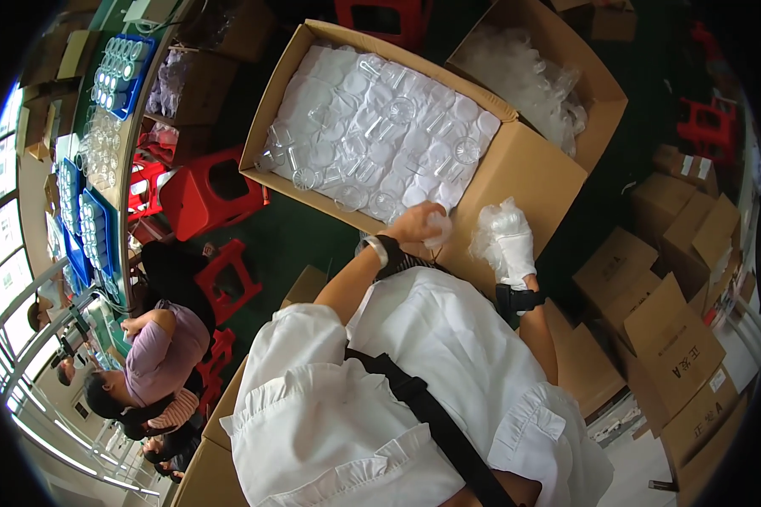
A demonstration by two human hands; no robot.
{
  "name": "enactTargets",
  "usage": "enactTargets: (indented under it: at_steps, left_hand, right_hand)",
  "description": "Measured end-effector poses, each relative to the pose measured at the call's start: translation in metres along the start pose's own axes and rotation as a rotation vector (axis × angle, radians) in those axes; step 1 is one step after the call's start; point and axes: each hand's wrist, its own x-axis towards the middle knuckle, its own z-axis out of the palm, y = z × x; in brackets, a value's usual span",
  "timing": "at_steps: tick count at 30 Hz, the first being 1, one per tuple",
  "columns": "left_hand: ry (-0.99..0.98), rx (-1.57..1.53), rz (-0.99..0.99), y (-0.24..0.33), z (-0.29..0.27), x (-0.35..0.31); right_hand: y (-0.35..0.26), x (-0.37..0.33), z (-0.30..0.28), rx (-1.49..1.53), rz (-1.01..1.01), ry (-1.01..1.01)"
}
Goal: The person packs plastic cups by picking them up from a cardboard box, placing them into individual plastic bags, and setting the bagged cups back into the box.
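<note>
Near the front right corner of a large carton [258,139], my bare left hand [416,222] is closed around a small clear round piece [437,230]; whether it is a cup or a lid, I cannot tell. Over the carton's folded-out flap [533,169], my right hand [514,251], in a white glove, grips crumpled clear plastic film [492,226]. Inside the carton, several clear cups [402,110] lie tipped or stand on white dimpled padding [321,72].
A second carton [604,93] holding loose clear film [524,72] stands behind the flap. Brown boxes [672,346] pile up at right. Red stools [207,198] stand left, beside a bench with blue trays [131,72] of cups. A co-worker in purple [173,342] sits there.
</note>
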Motion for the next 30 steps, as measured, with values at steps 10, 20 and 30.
enactTargets:
  at_steps: [10,20,30]
  left_hand:
    - [-0.061,-1.446,-0.377,0.050,-0.063,-0.002]
    - [0.312,-0.533,-0.043,0.058,-0.068,-0.020]
    - [0.720,-0.585,-0.232,0.033,-0.036,0.008]
  right_hand:
    - [-0.049,-0.026,0.074,-0.682,-0.001,-0.582]
    - [-0.057,-0.020,0.095,-0.844,-0.031,-0.421]
    - [-0.043,0.002,0.090,-0.746,-0.013,-0.245]
